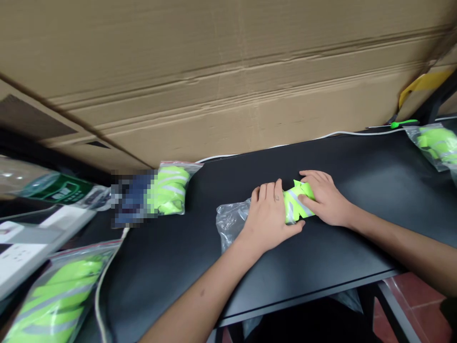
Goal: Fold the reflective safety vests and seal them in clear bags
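Note:
A folded bundle of fluorescent yellow reflective fabric point(298, 204) with silver stripes lies on the black table between my hands. My left hand point(269, 214) rests flat across the bundle's left end, its fingers extended and thumb apart. A clear plastic bag point(232, 219) sticks out from under that hand to the left. At the other end, my right hand point(329, 199) is closed around the fabric, thumb on top and fingers bent over the far side. The part of the fabric beneath my left palm is hidden.
Similar yellow fabric in clear bags sits at the left point(171, 188), lower left point(57, 300) and right edge point(437, 143). A white power strip point(39, 243) and a green-labelled bottle point(57, 188) are at left. Cardboard point(228, 105) stands behind the table point(171, 267); a white cable point(102, 290) crosses its left side.

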`<state>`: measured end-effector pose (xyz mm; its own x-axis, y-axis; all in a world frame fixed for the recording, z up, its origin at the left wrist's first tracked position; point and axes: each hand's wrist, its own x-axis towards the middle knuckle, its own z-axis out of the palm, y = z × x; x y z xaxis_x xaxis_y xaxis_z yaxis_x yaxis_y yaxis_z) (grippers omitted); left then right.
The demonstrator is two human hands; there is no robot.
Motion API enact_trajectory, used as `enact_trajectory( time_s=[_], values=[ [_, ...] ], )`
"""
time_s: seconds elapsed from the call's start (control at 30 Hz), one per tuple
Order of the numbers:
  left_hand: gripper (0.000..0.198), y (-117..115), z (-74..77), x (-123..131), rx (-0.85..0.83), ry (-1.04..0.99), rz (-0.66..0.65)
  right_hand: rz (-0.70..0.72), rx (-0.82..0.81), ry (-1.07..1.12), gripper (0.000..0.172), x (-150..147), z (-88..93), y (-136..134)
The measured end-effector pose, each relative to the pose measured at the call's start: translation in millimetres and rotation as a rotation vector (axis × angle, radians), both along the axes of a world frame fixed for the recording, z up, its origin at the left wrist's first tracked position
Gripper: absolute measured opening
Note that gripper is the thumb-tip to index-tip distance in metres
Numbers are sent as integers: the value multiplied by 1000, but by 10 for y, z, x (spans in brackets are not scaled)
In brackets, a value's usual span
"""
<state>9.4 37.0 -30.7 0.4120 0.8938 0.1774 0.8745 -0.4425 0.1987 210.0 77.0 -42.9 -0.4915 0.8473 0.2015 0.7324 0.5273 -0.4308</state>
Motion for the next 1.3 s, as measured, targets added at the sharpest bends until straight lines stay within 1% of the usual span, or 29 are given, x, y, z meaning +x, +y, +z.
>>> enact_trajectory(
  time_s=[0.13, 0.2, 0.27, 0.37, 0.43, 0.53, 0.63, 0.73, 0.8, 0.87, 0.97, 1.0, 1.07, 1.17, 1.23, 1.3],
  values=[
    [98, -4, 5, 12, 44, 11, -3, -46, -26, 24, 31, -59, 109, -68],
    [97, 0, 6, 11, 63, 11, -10, -86, -82, 8, 30, -66, 168, -97],
    [96, 8, 8, 9, 76, 13, -22, -87, -150, 42, 28, -59, 213, -106],
    [99, 18, 20, 12, 87, 16, -46, -25, -237, 224, 25, -51, 247, -91],
    [103, 21, 29, 21, 105, 10, -52, -10, -276, 374, 25, -70, 256, -77],
    [113, 25, 23, 38, 180, -21, -54, -47, -336, 569, 30, -139, 265, -62],
    [123, 36, -9, 51, 265, -67, -43, -90, -434, 738, 35, -220, 251, -49],
    [127, 57, -45, 58, 310, -99, -24, -114, -534, 843, 42, -273, 207, -37],
    [127, 73, -61, 56, 322, -107, -20, -123, -575, 855, 47, -285, 183, -34],
    [127, 88, -67, 50, 319, -111, -21, -82, -559, 810, 47, -276, 186, -39],
    [126, 100, -58, 38, 315, -111, -30, 101, -487, 692, 36, -216, 239, -49],
    [125, 100, -51, 35, 319, -108, -36, 162, -493, 660, 35, -185, 260, -50],
    [123, 96, -36, 31, 338, -98, -52, 248, -550, 619, 39, -115, 286, -45],
    [121, 92, -28, 27, 361, -103, -73, 288, -599, 655, 47, -52, 261, -34],
    [118, 101, -38, 28, 399, -137, -78, 284, -566, 738, 48, -76, 220, -45],
    [112, 118, -52, 41, 470, -188, -70, 262, -493, 825, 48, -149, 191, -80]
  ],
)
